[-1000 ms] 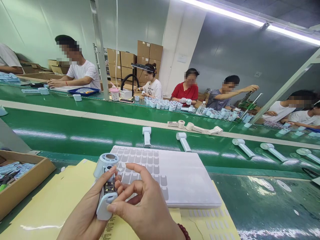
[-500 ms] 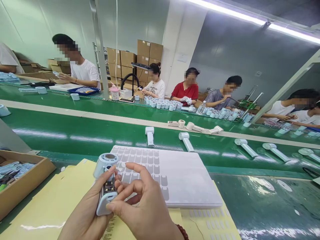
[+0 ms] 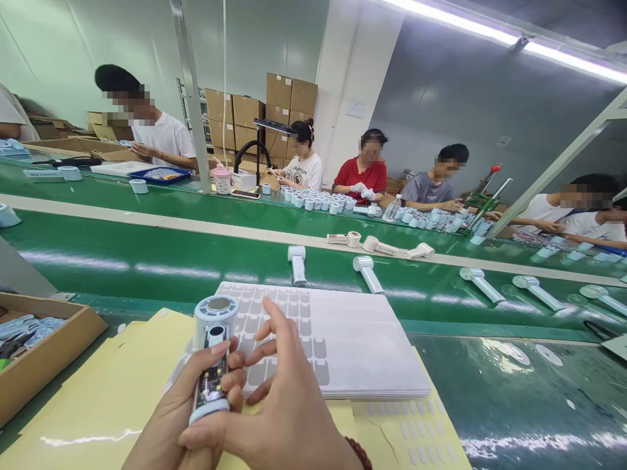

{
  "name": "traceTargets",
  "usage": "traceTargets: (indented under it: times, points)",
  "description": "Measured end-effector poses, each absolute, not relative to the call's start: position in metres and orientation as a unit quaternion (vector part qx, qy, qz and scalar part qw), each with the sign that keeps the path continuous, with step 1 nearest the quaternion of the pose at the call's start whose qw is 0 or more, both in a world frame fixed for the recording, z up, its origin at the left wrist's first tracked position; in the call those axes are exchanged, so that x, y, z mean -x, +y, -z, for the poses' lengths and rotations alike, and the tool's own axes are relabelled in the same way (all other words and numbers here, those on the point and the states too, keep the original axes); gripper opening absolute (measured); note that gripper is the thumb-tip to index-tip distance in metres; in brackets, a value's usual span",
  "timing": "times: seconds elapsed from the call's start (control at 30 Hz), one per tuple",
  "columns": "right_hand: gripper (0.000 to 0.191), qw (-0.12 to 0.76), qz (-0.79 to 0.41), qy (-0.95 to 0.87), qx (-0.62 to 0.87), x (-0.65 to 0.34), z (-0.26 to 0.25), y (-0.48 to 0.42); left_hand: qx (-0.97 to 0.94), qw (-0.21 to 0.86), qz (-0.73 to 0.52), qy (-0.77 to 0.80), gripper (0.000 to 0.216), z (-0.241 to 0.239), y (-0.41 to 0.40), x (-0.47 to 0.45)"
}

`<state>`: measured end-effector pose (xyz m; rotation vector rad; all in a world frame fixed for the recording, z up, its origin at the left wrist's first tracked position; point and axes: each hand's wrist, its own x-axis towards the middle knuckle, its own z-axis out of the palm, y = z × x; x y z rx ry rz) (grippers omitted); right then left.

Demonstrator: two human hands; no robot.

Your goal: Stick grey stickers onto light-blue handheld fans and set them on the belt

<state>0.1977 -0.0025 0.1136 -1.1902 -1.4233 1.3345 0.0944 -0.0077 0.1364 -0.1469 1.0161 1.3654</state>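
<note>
My left hand [image 3: 183,398] grips a pale blue handheld fan body [image 3: 209,385] upright, its fingers wrapped around it. The fan's round head [image 3: 216,313] points up, and a circuit board with small components shows along the handle. My right hand [image 3: 274,405] is spread just beside the fan, with its thumb raised. One of its fingers lies under the handle's lower end, and it holds nothing I can see. Behind both hands lies a stack of white sheets [image 3: 353,346] printed with rows of grey label shapes, partly hidden by my fingers.
Yellow backing sheets [image 3: 98,391] lie under my hands. A cardboard tray [image 3: 53,349] of blue parts stands at the left. Several fan bodies lie on a green conveyor belt [image 3: 147,251] ahead. Co-workers sit beyond it, with rows of pale blue parts and cardboard boxes behind them.
My right hand has opened from a near pinch, and its thumb has lifted. The fan now stands more upright in my left hand. The view has shifted slightly.
</note>
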Motion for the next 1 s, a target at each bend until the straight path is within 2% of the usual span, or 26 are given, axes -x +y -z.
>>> traceTargets:
  times: [0.07,0.13,0.2,0.27,0.33,0.4,0.5,0.53,0.67,0.7,0.83,1.0]
  points:
    - [0.121,0.376,-0.632,-0.521,0.434,-0.203,-0.119,0.0,0.05,0.659,-0.599,0.453,0.019,-0.136,-0.009,-0.095]
    - [0.109,0.392,-0.654,-0.512,0.396,-0.204,-0.116,0.0,0.063,0.661,-0.605,0.439,0.016,-0.136,-0.008,-0.094]
    - [0.105,0.439,-0.582,-0.564,0.388,-0.201,-0.106,-0.001,0.089,0.668,-0.609,0.418,0.014,-0.136,-0.007,-0.093]
    - [0.103,0.477,-0.461,-0.642,0.384,-0.197,-0.093,-0.003,0.1,0.672,-0.611,0.406,0.013,-0.136,-0.005,-0.091]
    - [0.091,0.49,-0.372,-0.696,0.37,-0.193,-0.083,-0.004,0.11,0.664,-0.612,0.416,0.016,-0.137,-0.004,-0.09]
    - [0.088,0.482,-0.366,-0.711,0.359,-0.194,-0.079,-0.006,0.118,0.66,-0.613,0.418,0.019,-0.139,-0.003,-0.089]
    - [0.097,0.466,-0.451,-0.663,0.373,-0.203,-0.076,-0.011,0.117,0.68,-0.602,0.402,0.024,-0.14,-0.002,-0.083]
    - [0.089,0.464,-0.483,-0.634,0.387,-0.206,-0.074,-0.013,0.104,0.68,-0.601,0.407,0.023,-0.138,-0.002,-0.08]
    - [0.018,0.43,-0.543,-0.567,0.445,-0.216,-0.054,-0.026,0.009,0.632,-0.598,0.493,0.022,-0.118,-0.005,-0.056]
    - [0.01,0.411,-0.546,-0.571,0.455,-0.217,-0.047,-0.03,-0.024,0.628,-0.591,0.506,0.023,-0.11,-0.008,-0.05]
    - [0.012,0.354,-0.52,-0.606,0.487,-0.213,-0.024,-0.04,-0.16,0.644,-0.528,0.53,0.03,-0.081,-0.022,-0.032]
    - [0.017,0.327,-0.359,-0.74,0.465,-0.209,-0.016,-0.04,-0.266,0.615,-0.488,0.559,0.041,-0.067,-0.034,-0.036]
